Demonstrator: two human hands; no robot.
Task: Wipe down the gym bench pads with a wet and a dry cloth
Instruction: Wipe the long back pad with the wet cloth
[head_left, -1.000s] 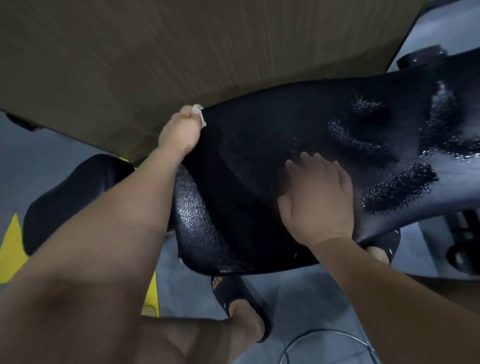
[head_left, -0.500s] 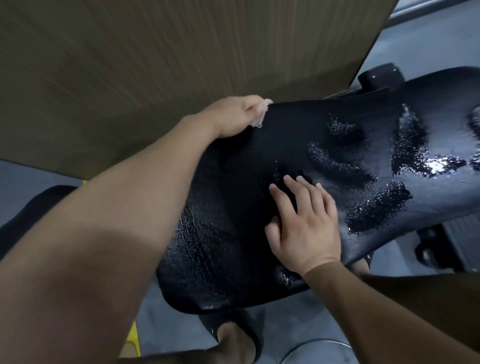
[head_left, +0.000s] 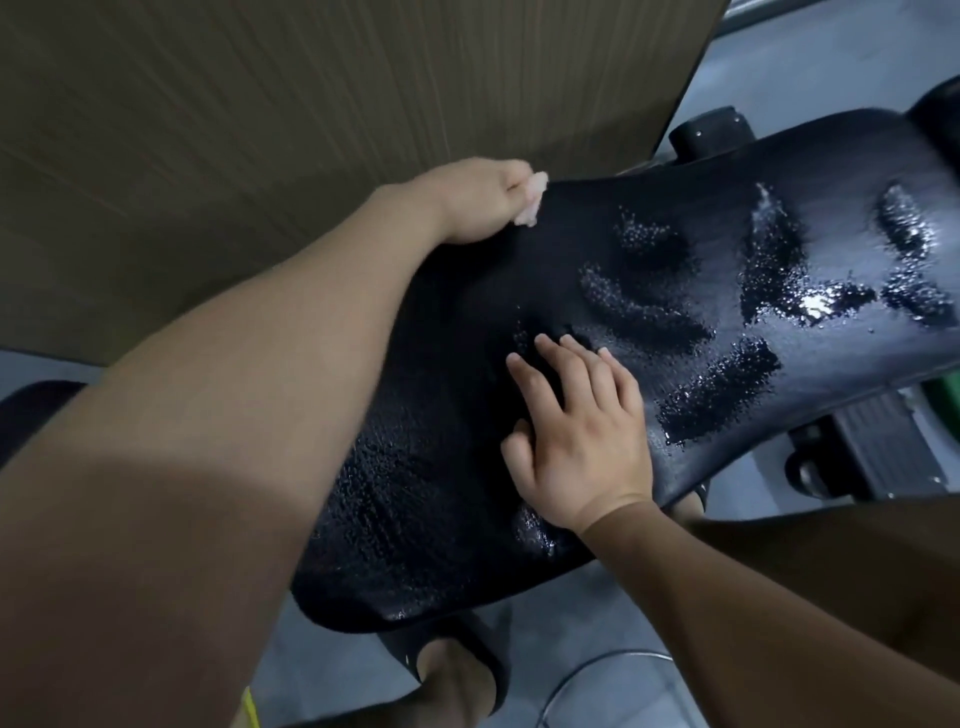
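Note:
A black textured bench pad (head_left: 457, 395) runs from lower centre to the upper right, with shiny wet streaks (head_left: 769, 270) across its right half. My left hand (head_left: 472, 200) is at the pad's far edge and grips a small pale cloth (head_left: 688, 200), of which only a corner shows past the fingers. My right hand (head_left: 576, 436) lies flat on the middle of the pad with straight fingers, holding nothing.
A brown wood-grain wall panel (head_left: 260, 130) stands close behind the pad. Black frame parts (head_left: 711, 132) and a ribbed step (head_left: 872, 447) sit at the right. My sandalled foot (head_left: 457, 670) is on the grey floor below, near a thin cable (head_left: 597, 670).
My left hand has slid with the cloth along the pad's far edge toward the right. My right hand stays flat on the pad. The view has shifted, showing more wet streaks.

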